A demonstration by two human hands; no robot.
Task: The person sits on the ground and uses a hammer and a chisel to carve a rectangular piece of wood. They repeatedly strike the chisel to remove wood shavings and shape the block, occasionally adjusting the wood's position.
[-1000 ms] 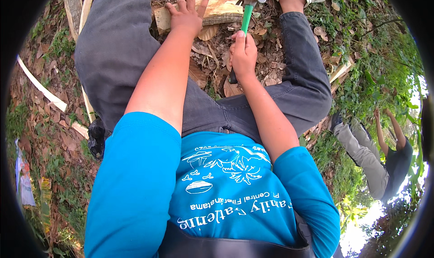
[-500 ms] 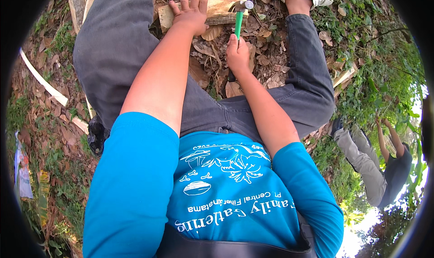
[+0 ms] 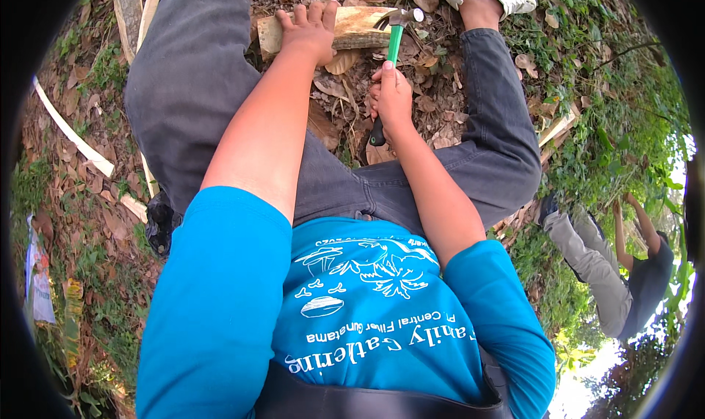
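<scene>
claw hammer (image 3: 395, 41) in right hand (image 3: 393, 99), with fingers clenched round handle (image 3: 377, 132), and with hammerhead (image 3: 400, 17) at right end of split wood block (image 3: 356, 25); cannot tell if touching. under left hand (image 3: 308, 38), with splayed, unclenched fingers, same block, on leaf litter (image 3: 443, 127).

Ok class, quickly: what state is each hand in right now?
Left hand: open, resting on the wood.
Right hand: closed, holding the hammer.
</scene>
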